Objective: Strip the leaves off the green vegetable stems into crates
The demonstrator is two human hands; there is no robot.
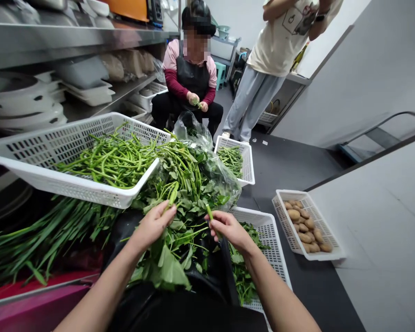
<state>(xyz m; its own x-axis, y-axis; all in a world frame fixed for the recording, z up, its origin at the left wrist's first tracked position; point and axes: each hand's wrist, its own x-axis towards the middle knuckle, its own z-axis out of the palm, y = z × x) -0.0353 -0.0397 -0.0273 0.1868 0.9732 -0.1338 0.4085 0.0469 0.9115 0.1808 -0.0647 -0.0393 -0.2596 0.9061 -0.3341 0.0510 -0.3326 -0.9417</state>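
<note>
A green stalk (173,194) is pinched between the closed thumb and fingers of the left hand (155,224), its long axis running forward. By the loosely curled right hand (230,229), a short stem (210,212) is gripped, tip angled leftward; between and beyond both hands, leafy greens (185,177) are heaped.

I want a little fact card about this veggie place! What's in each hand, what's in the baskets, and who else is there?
Left hand: holding a green stem
Right hand: holding a short stem piece
Between the baskets: a leafy heap
Big white basket: cut-looking green stems
Basket on the right: brown potatoes
Other people: one seated, holding greens; one standing
</note>
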